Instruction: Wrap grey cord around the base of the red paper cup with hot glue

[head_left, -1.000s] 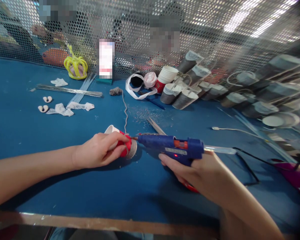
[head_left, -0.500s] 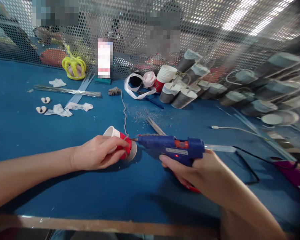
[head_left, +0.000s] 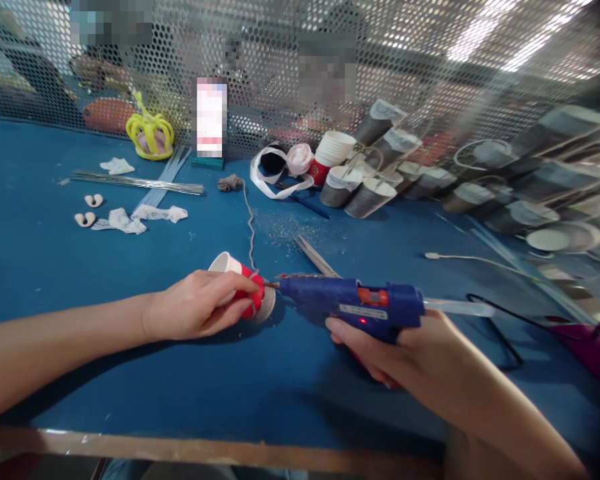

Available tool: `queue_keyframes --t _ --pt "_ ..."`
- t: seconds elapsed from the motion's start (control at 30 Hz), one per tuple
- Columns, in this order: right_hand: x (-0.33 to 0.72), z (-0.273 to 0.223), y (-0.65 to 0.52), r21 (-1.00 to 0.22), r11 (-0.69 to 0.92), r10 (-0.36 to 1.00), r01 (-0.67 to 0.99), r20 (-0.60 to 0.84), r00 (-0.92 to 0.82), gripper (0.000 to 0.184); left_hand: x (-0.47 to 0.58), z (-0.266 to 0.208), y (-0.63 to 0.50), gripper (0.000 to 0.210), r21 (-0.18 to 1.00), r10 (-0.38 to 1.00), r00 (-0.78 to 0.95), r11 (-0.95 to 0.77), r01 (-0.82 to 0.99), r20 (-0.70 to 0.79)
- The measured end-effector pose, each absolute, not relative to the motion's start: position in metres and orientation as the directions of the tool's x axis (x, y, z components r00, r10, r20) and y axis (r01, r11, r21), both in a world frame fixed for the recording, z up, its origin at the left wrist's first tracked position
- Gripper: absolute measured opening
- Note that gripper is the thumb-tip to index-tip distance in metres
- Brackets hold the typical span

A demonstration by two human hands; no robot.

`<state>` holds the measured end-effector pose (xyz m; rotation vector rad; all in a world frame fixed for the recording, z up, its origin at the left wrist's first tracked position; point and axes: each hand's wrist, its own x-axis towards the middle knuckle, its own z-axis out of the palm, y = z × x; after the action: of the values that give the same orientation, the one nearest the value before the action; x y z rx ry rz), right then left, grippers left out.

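Cup [head_left: 261, 297], interior mostly hidden, lies tilted, gripped by the left hand [head_left: 197, 305]; right hand [head_left: 397, 353] grasps glue gun [head_left: 347, 298].

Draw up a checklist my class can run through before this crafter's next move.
1. Cup steadied: ok, gripped by the left hand.
2. Glue gun in hand: ok, held in the right hand, its red light lit.
3. Glue stick loaded: ok, it sticks out of the gun's rear.
4. Left fingertips well clear of the nozzle: not ok, they look very close.
5. Fresh glue at the nozzle tip: cannot tell, too small.
6. Scissors moved aside: not ok, blades show just beyond the gun.
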<state>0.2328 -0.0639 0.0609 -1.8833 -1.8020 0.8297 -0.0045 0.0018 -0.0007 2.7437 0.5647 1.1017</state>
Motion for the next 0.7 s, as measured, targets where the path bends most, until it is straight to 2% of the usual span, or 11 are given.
queue_keyframes --t 0.4,0.53,0.7 --pt "0.242 0.057 -0.067 -0.598 0.021 0.99 0.801 -0.1 -0.101 0.048 -0.003 -0.001 0.004 0.016 0.304 0.396 0.654 -0.918 0.256 0.645" --pt "0.24 0.056 -0.069 -0.604 0.043 0.995 0.796 -0.044 -0.087 0.047 -0.003 0.001 0.003 0.015 0.31 0.419 0.647 -0.908 0.283 0.637" --pt "0.243 0.051 -0.073 -0.589 0.026 0.997 0.808 -0.041 -0.062 0.046 -0.002 0.002 0.004 0.013 0.337 0.44 0.636 -0.897 0.285 0.634"
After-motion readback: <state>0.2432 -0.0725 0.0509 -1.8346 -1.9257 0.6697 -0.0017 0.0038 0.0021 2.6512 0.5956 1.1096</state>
